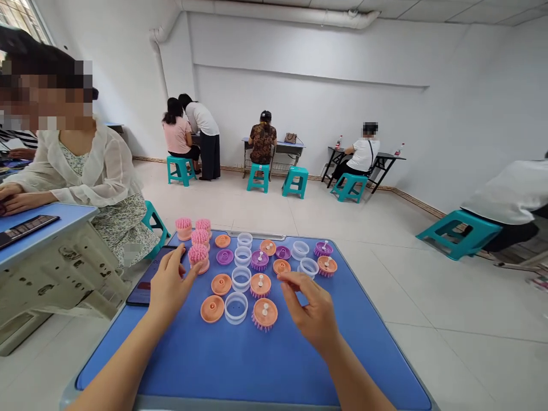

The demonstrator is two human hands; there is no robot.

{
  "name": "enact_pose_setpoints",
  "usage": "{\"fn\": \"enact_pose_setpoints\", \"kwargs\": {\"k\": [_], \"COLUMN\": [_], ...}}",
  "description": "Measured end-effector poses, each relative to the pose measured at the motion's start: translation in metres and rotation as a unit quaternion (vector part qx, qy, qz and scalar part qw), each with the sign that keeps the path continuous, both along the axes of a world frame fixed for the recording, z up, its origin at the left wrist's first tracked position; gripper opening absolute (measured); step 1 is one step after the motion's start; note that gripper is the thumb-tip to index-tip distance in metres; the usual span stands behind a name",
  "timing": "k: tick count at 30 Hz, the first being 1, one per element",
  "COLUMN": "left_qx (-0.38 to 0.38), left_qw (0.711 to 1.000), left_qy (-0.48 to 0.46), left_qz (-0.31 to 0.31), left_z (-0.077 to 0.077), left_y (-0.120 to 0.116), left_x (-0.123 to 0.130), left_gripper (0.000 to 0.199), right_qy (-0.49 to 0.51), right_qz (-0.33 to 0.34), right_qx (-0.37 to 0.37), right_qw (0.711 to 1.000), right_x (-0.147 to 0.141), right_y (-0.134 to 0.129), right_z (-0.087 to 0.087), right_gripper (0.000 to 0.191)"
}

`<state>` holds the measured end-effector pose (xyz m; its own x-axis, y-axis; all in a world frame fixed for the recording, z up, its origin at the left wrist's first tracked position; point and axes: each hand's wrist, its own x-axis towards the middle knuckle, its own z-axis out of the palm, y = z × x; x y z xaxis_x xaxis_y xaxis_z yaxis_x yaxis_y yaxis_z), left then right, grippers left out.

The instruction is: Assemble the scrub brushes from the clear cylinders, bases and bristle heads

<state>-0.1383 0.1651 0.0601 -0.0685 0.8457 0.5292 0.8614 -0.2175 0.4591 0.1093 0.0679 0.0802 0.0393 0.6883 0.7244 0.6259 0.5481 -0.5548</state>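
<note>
Left grip [169,285] open, beside pink brush head [198,254], right grip [309,309] half-curled, empty

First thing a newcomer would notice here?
The blue table in the foreground catches the eye, with orange discs, purple discs, clear plastic rings and pink bristled brush heads set out in rough rows. The left hand and right hand are spread over them, holding nothing visible. Beyond the table, teal stools stand across the pale room, with a seated co-worker at left.
</note>
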Motion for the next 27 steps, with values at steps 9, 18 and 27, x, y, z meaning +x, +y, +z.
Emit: {"fn": "enact_pose_setpoints", "kwargs": {"k": [9,18,27], "left_qx": [0.139,-0.039,-0.137], "left_qw": [0.914,0.935,0.920], "left_qy": [0.032,0.006,-0.018], "left_qz": [-0.379,-0.351,-0.367], "left_z": [0.002,-0.002,-0.016], "left_y": [-0.041,-0.034,-0.032], "left_x": [0.021,0.014,0.019], "left_gripper": [0.030,0.038,0.059], "right_qy": [-0.133,-0.186,-0.223], "right_qz": [0.093,0.061,0.050], "right_qx": [-0.370,-0.455,-0.422], "right_qw": [0.915,0.869,0.877], "right_x": [0.024,0.018,0.005], "right_y": [0.002,0.003,0.002], "right_z": [0.010,-0.002,0.000], "right_gripper": [0.024,0.049,0.048]}}
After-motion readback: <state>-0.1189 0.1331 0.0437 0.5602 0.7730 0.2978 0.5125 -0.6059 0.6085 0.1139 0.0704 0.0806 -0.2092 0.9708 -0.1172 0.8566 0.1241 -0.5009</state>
